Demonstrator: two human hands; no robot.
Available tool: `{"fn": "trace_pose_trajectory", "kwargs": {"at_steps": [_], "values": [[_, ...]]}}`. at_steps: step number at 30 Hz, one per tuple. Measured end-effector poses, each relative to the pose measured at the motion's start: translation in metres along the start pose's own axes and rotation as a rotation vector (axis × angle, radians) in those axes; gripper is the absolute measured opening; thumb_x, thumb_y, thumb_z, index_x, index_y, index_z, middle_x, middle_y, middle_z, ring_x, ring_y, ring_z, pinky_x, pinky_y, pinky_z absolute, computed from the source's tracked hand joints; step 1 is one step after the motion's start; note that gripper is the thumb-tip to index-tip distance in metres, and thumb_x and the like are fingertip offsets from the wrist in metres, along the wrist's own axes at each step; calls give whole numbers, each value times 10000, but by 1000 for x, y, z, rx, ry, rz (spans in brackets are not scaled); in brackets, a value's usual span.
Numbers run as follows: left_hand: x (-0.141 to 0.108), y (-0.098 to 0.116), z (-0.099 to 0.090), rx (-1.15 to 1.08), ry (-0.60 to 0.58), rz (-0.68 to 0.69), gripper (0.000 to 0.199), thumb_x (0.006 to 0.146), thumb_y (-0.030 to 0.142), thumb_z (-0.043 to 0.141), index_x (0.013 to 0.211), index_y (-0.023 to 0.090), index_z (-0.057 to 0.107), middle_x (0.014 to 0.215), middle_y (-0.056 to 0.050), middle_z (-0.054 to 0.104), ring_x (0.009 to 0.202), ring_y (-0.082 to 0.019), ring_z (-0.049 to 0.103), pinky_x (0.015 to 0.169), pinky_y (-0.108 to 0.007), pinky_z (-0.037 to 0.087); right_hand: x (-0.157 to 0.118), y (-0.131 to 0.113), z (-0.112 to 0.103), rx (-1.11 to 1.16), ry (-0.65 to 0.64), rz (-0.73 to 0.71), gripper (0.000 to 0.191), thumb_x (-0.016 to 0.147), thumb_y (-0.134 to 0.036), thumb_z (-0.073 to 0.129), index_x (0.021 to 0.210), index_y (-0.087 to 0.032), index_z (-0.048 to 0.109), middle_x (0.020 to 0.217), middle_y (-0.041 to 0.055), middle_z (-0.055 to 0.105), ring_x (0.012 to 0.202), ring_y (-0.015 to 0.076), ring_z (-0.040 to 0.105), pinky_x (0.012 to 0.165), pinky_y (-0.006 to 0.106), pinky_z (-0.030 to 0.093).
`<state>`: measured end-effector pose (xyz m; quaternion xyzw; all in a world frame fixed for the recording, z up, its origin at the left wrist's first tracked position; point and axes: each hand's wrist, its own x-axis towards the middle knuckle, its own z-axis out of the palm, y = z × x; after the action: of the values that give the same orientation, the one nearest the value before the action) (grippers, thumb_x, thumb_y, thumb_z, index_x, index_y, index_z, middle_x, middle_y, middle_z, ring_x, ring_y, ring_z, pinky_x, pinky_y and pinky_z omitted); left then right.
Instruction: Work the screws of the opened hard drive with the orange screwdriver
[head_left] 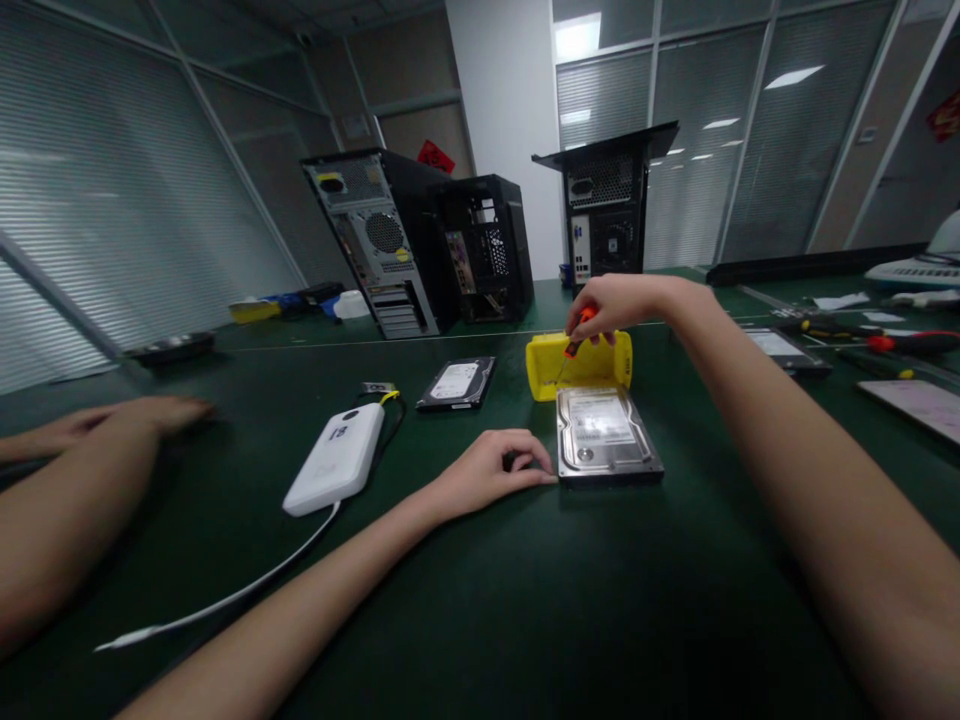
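Observation:
My right hand (pixel 604 305) grips a red-and-black screwdriver (pixel 573 348), its tip angled down into a yellow plastic bin (pixel 541 365). Directly before the bin lies a silver hard drive (pixel 600 425) with a white label, flat on the dark green table. My left hand (pixel 499 470) rests on the tabletop with bent fingers, thumb and fingertips at the drive's near left corner; whether they press on it I cannot tell. Further left is a second hard drive (pixel 457 384), black-edged with a white label. Whatever lies at the screwdriver tip is too small to make out.
A white power bank (pixel 335 460) with a white cable (pixel 247 592) lies left. Another person's arm (pixel 82 500) reaches in there. Computer cases (pixel 409 240) stand behind, one more (pixel 611 210) at back right. Another drive (pixel 784 350) and hand tools (pixel 911 343) lie at right.

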<state>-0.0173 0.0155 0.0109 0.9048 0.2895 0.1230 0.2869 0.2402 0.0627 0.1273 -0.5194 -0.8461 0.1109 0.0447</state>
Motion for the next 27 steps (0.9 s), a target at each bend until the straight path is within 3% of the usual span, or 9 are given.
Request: {"fn": "trace_pose_trajectory", "kwargs": {"at_steps": [9,16,22,27], "values": [[-3,8,-3,81,-9,4,369,796,503,645,979,186,692,748,8,505,645,-118,444,608,-240,343,-1,0,0,10,-14,-1,349,806,-323,578,1068,-141,719,866,90,726,709,165,675,657,281,514],[-5,14,4,191,57,20,247,816,400,626,941,191,669,741,8,516,649,-123,467,617,-242,349,-1,-2,0,11,-21,16,327,809,-310,585,1047,-135,724,870,95,726,727,168,678,670,279,513],[-5,17,8,224,30,-63,287,818,472,597,926,206,606,686,39,503,619,-124,470,596,-240,330,0,-2,1,13,-24,12,346,810,-320,579,1071,-137,714,885,92,726,723,165,676,670,278,512],[-5,19,10,243,26,-70,212,825,406,578,915,214,573,704,41,517,652,-133,490,615,-245,339,1,-1,1,-21,-24,15,358,807,-340,583,1085,-158,714,862,79,726,702,164,676,685,293,503]]}}
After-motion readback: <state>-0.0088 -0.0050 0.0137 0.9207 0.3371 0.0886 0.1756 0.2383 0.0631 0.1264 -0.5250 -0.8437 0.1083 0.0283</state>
